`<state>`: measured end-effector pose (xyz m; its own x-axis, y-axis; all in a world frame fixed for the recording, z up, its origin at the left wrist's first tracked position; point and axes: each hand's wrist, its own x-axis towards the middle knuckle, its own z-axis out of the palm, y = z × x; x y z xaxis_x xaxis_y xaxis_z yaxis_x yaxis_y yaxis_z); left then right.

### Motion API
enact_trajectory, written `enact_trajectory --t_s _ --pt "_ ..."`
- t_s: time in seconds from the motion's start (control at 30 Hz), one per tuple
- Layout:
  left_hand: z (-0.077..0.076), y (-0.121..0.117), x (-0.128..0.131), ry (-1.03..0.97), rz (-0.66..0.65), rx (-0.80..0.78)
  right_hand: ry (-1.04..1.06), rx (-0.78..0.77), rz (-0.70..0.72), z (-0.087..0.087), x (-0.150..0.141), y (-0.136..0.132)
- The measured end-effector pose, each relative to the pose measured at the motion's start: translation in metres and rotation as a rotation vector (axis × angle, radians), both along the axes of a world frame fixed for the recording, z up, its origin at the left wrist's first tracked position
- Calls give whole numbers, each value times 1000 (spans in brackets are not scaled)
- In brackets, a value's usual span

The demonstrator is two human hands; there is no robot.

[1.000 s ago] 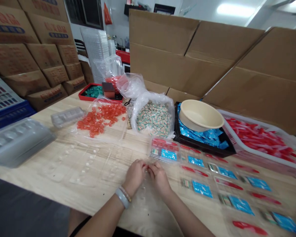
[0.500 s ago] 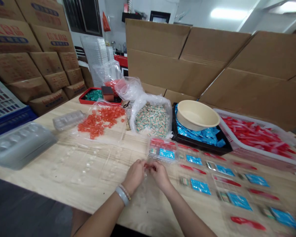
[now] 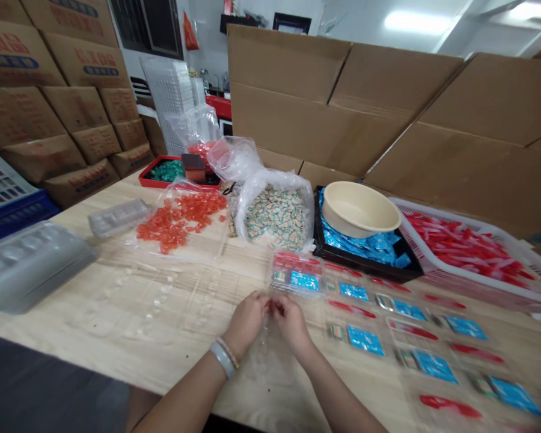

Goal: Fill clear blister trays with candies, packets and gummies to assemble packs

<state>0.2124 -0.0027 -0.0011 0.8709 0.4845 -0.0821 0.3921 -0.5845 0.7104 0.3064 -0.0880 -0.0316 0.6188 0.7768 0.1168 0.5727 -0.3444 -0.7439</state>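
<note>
**Two hands meet at one red piece**

The left hand [image 3: 247,319] and right hand [image 3: 294,322] come together above the table [image 3: 130,355], fingers curled and fingertips pinching one red piece [image 3: 267,305] between them. It is small and bright red, mostly covered by the fingers, so I can't make out its full shape. Below it lies clear plastic [image 3: 270,361], too see-through for me to trace its edges. Two bands circle the left wrist.

Just past the hands sits a clear box [image 3: 297,273] showing red pieces, a green-and-tan packet and one blue packet [image 3: 304,280]. To its right, clear packs [image 3: 365,340] spread across the table; I count seven red sticks and six blue packets in them.

Farther out there is one pile of orange-red pieces [image 3: 180,216], too many to count, one bag [image 3: 277,210] full of green-and-tan packets, and one cream bowl [image 3: 360,207] resting on blue packets in one black tray [image 3: 369,264]. One white basket [image 3: 460,282] of red sticks stands at the right. Leftward are one lone clear tray [image 3: 119,218], one stack of trays [image 3: 31,264] and one red tray [image 3: 155,183] holding green pieces.
</note>
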Motion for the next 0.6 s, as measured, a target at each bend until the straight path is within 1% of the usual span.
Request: enact_trajectory --t_s 0.1,0.17,0.2,0.23,0.3,0.37,0.43,0.5,0.6 --pt "2 2 4 8 -21 -26 -86 -28 59 7 -5 -2" --pt "5 5 1 -56 -15 -87 -87 -41 64 14 -6 -6" --pt "8 8 -2 -98 15 -138 -83 -37 56 18 -6 -9" --pt "11 10 -6 -138 57 -217 -77 -21 46 23 -6 -12" --pt "20 13 -17 -205 154 -465 -59 48 53 35 -10 -17" --pt "30 13 -28 -272 209 -768 -10 137 130 49 -18 -18" --pt "37 10 -37 -348 225 -1008 56 202 220 60 -27 -15" --pt "41 5 -43 -382 258 -1137 92 237 261 65 -35 -11" --pt "41 -2 -47 -357 323 -1226 83 258 296 64 -40 -9"
